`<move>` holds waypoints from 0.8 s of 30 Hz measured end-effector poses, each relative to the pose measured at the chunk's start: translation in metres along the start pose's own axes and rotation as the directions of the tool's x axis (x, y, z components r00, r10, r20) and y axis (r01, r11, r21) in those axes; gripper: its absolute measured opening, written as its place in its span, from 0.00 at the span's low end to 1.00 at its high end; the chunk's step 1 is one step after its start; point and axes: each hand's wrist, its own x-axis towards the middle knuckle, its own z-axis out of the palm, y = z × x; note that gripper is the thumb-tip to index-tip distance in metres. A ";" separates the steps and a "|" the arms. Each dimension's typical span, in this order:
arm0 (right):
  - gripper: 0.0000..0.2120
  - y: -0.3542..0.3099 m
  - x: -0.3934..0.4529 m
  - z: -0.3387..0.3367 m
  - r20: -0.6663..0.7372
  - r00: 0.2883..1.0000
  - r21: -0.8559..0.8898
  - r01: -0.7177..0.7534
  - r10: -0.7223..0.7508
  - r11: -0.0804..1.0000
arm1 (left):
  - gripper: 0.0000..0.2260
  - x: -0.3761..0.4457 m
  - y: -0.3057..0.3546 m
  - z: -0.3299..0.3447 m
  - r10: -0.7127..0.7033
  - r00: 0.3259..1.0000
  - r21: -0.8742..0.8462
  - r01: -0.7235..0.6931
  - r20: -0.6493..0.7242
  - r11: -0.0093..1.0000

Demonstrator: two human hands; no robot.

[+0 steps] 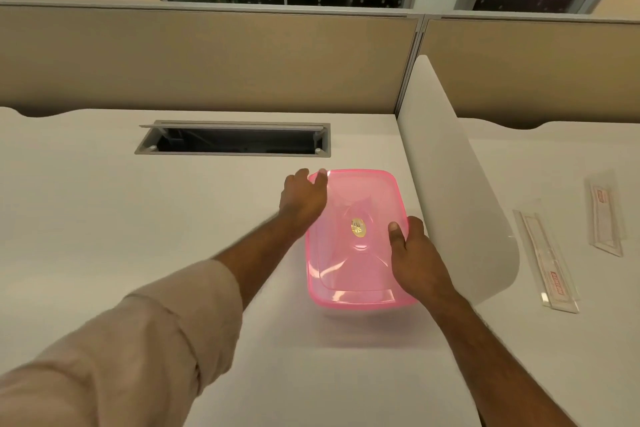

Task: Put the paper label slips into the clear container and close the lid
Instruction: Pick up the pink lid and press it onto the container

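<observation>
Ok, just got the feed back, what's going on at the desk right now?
A person has both hands on the pink lid of the container: the left hand at its far left corner, the right hand along its right edge. Two clear label holders lie beyond the white divider, untouched.

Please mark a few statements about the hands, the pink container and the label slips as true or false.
1. Both hands, left hand and right hand, touch the pink container. True.
2. The lid lies beside the container. False: it sits on top.
3. The label slips lie beyond the white divider. True.
4. A round sticker is on the lid. True.
5. The desk's cable slot is shut. False: it is open.
</observation>
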 end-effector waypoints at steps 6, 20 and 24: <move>0.21 0.004 0.004 0.001 0.002 1.000 -0.017 0.003 -0.003 1.000 | 0.24 0.034 -0.001 0.011 -0.161 0.987 -0.159 0.157 -0.016 0.975; 0.30 -0.014 0.051 -0.002 -0.033 0.997 -0.048 -0.074 0.072 0.996 | 0.22 0.047 -0.010 0.017 -0.189 0.982 -0.143 0.184 -0.022 0.973; 0.33 -0.039 0.101 0.005 -0.126 0.988 -0.068 -0.100 0.091 0.993 | 0.24 0.049 -0.014 0.017 -0.139 0.990 -0.131 0.133 -0.036 0.982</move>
